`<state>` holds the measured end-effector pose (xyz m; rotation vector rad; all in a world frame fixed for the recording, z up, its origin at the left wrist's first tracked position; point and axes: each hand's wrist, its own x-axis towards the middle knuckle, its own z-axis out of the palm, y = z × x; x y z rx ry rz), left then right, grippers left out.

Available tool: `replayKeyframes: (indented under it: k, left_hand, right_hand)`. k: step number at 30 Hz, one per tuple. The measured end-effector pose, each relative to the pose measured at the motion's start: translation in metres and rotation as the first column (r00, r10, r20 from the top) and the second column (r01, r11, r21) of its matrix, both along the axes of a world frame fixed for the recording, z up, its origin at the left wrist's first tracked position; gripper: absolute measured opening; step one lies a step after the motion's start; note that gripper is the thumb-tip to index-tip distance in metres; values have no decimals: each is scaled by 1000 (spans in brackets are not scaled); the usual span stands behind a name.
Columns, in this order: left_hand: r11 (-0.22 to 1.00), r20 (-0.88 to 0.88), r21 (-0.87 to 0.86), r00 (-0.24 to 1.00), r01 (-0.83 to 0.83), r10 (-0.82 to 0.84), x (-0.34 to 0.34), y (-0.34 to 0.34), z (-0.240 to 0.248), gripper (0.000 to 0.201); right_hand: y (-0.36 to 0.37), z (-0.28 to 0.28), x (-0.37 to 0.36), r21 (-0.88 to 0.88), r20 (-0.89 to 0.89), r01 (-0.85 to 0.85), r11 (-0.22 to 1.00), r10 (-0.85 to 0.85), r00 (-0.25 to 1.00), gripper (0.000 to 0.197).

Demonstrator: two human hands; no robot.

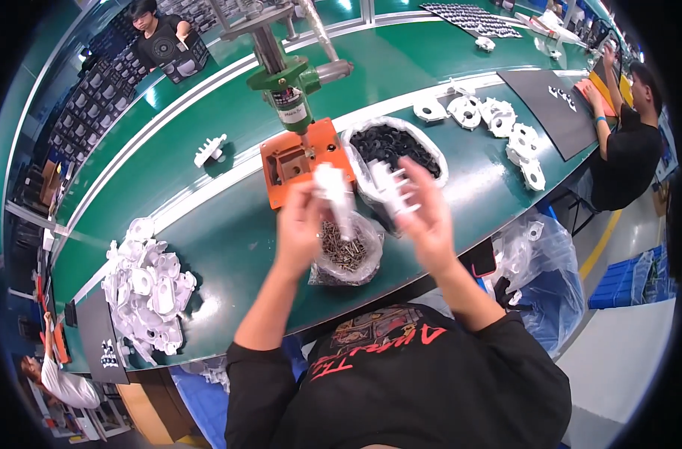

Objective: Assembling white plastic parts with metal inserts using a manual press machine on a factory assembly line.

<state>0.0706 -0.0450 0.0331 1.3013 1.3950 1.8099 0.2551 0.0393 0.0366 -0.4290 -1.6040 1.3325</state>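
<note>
The left hand point(300, 224) is pinching a blurred part point(335, 193), the right hand point(428, 218) is pinching a pronged part point(389, 188); both are hanging between the hands.

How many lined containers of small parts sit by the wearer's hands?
2. The larger container, of black pieces, is right of the orange fixture; the smaller container, of metal pieces, is lower in view. Held white parts partly cover both.

The table point(232, 258) gives room to pass between the white pile point(148, 288) and the left hand point(302, 221); the press point(290, 105) and lined tub point(389, 123) block the way ahead.
</note>
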Motion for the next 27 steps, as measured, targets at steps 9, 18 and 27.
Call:
replayKeyframes:
  k: [9, 18, 27]
  left_hand:
    - [978, 147, 26, 967, 207, -209, 25, 13, 3, 20]
    - [955, 451, 232, 850, 183, -272, 22, 21, 18, 33]
    - [968, 222, 246, 975, -51, -5, 3, 17, 23, 49]
  right_hand:
    - [-1, -10, -8, 80, 185, -194, 978, 177, 967, 69]
    - [-3, 8, -33, -73, 65, -268, 961, 272, 960, 67]
    - [11, 1, -65, 557, 227, -79, 827, -60, 972, 86]
